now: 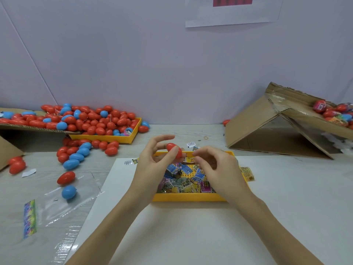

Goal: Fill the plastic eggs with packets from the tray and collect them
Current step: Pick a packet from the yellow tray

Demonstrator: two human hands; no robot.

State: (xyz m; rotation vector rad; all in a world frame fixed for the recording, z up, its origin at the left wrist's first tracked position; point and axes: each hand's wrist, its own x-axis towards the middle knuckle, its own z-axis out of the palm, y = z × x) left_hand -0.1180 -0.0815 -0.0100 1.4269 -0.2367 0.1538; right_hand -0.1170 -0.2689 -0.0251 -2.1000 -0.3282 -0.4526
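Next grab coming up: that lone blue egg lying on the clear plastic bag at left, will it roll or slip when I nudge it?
The blue egg looks smooth and rounded, so it will probably roll. The clear plastic bag under it looks slick and may slide. Being plastic, it is likely light.

The egg (174, 150) in the left hand (152, 161) is red. The near tray (191, 197) is yellow, and its packets (188, 183) are printed in blue, yellow, pink and magenta. The far tray (122, 137) is yellow too, heaped with red and blue eggs (91, 119). The cardboard box (267, 127) is brown, the table (286, 188) pale grey wood-grain, the paper sheet (191, 236) white, and the wall (152, 64) pale lilac-grey.
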